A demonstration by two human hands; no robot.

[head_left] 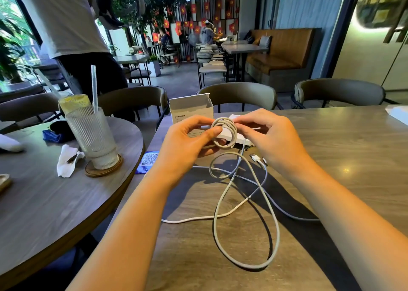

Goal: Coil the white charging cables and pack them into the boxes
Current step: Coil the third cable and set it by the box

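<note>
A white charging cable (224,134) is partly wound into a small coil above the table. My left hand (187,142) pinches the coil from the left with thumb and fingers. My right hand (269,140) grips its right side. The cable's loose length (245,220) hangs down and loops across the table between my forearms. A second white cable (284,211) lies under it, its USB plug (255,157) near my right wrist. An open white box (191,109) stands upright behind my left hand. A flat white box (240,139) lies under the coil.
A round table at left carries a ribbed glass (92,136) with a straw on a coaster, a crumpled napkin (66,162) and a blue cloth. A blue QR card (148,161) lies at the table edge. Chairs stand behind; a person stands at far left.
</note>
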